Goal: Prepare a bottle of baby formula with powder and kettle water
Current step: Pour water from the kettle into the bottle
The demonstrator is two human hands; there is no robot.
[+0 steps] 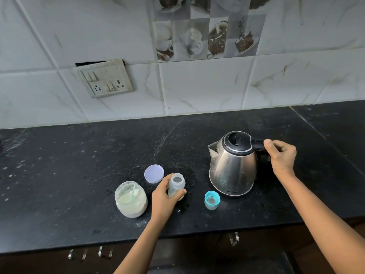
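Near the tabletop's front edge, my left hand grips the uncapped bottle; my right hand closes on the kettle handle. Powder jar open, pouring apparently next; capping remains.

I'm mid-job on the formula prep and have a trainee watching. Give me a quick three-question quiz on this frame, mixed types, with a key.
1. True or false: the small clear baby bottle held by the left hand already has its cap on.
2. Multiple choice: where is the right hand? A) on the black handle of the steel electric kettle; B) on the round lilac lid; C) in the clear jar of pale powder.
3. Fill in: the turquoise bottle cap lies on the black countertop just in front of the ____.

Key: 1 false, its mouth is open; 2 A; 3 kettle.
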